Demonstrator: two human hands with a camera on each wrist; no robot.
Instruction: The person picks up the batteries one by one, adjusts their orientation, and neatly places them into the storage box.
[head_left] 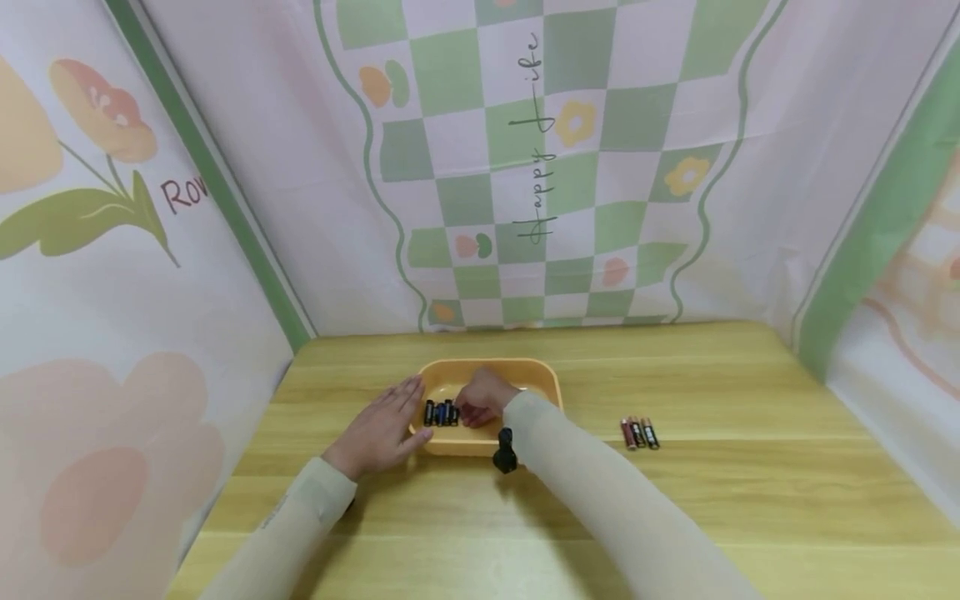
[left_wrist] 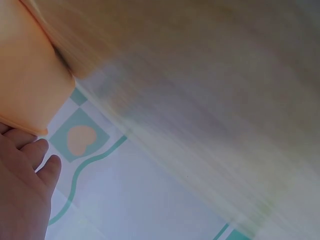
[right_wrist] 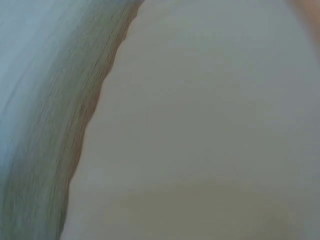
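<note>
A yellow-orange plastic tray [head_left: 487, 448] stands on the wooden table. Inside it, toward the left end, several dark batteries [head_left: 440, 413] lie side by side in a row. My left hand [head_left: 382, 427] rests against the tray's left rim with fingers fairly straight; in the left wrist view its fingertips touch the tray's edge [left_wrist: 30, 129]. My right hand [head_left: 483, 398] reaches down into the tray, its fingers curled at the right end of the row and pinching the last battery [head_left: 455, 414], which they partly hide. The right wrist view holds mostly pale sleeve [right_wrist: 200, 120].
Three batteries with reddish and black casings [head_left: 638, 432] lie together on the table [head_left: 720, 492], right of the tray. A small black device [head_left: 506, 451] hangs under the right wrist, by the tray's front rim. Printed curtains [head_left: 360, 283] enclose the table's back and sides.
</note>
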